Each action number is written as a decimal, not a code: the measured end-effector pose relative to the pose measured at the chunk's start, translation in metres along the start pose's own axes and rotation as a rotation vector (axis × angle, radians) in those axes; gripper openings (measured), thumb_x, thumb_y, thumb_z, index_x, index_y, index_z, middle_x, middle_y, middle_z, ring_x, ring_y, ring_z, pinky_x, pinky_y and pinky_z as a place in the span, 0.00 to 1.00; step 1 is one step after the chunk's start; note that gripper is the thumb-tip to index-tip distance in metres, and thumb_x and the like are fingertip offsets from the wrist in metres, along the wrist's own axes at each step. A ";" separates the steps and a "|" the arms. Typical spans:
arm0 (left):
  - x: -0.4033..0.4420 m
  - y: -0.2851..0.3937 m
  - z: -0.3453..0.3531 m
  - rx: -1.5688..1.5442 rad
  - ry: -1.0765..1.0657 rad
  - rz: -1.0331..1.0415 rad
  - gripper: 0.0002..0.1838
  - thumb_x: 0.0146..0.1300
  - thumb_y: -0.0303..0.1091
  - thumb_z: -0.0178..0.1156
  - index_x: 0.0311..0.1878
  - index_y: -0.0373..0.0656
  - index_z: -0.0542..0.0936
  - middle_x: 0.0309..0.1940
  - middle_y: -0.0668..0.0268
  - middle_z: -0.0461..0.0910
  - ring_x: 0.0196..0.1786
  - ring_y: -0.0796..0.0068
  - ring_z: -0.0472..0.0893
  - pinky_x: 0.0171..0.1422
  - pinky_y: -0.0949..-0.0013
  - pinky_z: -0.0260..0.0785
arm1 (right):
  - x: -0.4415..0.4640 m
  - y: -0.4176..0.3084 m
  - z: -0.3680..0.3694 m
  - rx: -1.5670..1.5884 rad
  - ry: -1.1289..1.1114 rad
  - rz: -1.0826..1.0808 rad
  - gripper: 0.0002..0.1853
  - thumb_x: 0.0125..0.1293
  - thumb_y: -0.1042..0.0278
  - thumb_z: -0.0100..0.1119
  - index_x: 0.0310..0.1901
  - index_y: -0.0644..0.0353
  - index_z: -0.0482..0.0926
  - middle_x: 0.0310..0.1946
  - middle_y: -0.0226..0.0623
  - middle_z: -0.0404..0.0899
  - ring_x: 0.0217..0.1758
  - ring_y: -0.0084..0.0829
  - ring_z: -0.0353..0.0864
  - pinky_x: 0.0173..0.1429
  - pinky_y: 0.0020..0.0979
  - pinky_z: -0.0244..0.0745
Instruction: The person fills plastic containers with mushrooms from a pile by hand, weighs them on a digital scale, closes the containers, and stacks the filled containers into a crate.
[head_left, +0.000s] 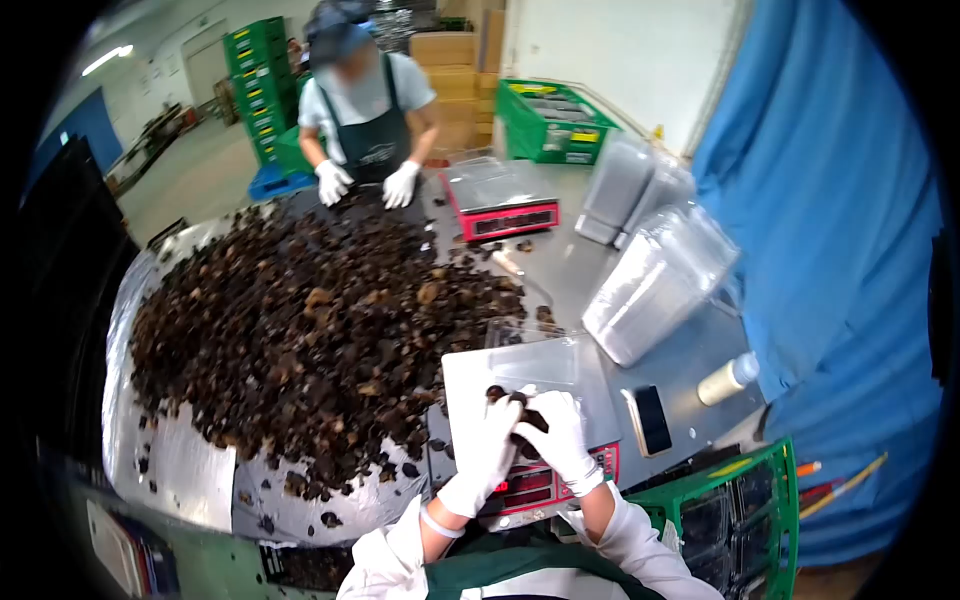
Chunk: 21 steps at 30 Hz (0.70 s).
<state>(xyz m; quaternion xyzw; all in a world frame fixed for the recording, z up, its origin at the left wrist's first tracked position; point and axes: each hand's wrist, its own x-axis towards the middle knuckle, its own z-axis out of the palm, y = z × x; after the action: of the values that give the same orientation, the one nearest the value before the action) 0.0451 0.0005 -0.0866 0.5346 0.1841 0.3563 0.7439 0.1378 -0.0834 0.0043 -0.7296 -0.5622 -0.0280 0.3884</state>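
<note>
My left hand (487,445), in a white glove, is closed around dark brown mushroom-like pieces; one piece (496,394) shows at its fingertips. Right beside it, my gloved right hand (560,437) curls over more dark pieces (530,432) between the two hands. Both hands are above a red digital scale (528,492), whose display is partly hidden by my wrists. On the scale lies a white board (462,385), with a clear plastic container (540,362) at its far side. A large heap of the dark brown pieces (300,330) spreads to the left.
Across the table stands a person (370,110) with gloved hands at the heap's edge. Another red scale (505,205) sits nearby. Stacked clear containers (660,285), a phone (652,420) and a bottle (728,379) are to the right. A green crate (780,500) stands at lower right.
</note>
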 end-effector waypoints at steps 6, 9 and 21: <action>-0.017 0.090 0.023 0.855 0.168 0.307 0.30 0.60 0.38 0.62 0.67 0.46 0.68 0.60 0.52 0.69 0.64 0.54 0.67 0.69 0.56 0.57 | -0.010 0.019 -0.015 0.221 0.019 0.179 0.13 0.55 0.77 0.64 0.43 0.63 0.81 0.35 0.38 0.79 0.33 0.33 0.78 0.39 0.32 0.74; -0.026 0.087 0.017 0.701 0.111 0.373 0.34 0.62 0.32 0.61 0.71 0.44 0.61 0.65 0.53 0.67 0.66 0.57 0.68 0.70 0.59 0.59 | -0.007 0.006 -0.029 0.093 0.024 0.208 0.15 0.57 0.80 0.61 0.47 0.64 0.80 0.38 0.37 0.79 0.34 0.27 0.78 0.40 0.25 0.73; -0.172 0.148 -0.167 0.093 0.328 -0.512 0.14 0.68 0.36 0.55 0.52 0.42 0.79 0.43 0.67 0.83 0.41 0.81 0.80 0.44 0.78 0.70 | -0.039 -0.100 0.064 0.231 -0.703 -0.267 0.33 0.57 0.59 0.67 0.64 0.56 0.70 0.62 0.47 0.69 0.61 0.45 0.72 0.64 0.39 0.69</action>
<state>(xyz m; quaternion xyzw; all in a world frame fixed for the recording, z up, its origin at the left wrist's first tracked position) -0.2308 0.0122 -0.0278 0.4397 0.4467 0.2298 0.7445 0.0144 -0.0700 -0.0055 -0.5665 -0.7504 0.2370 0.2446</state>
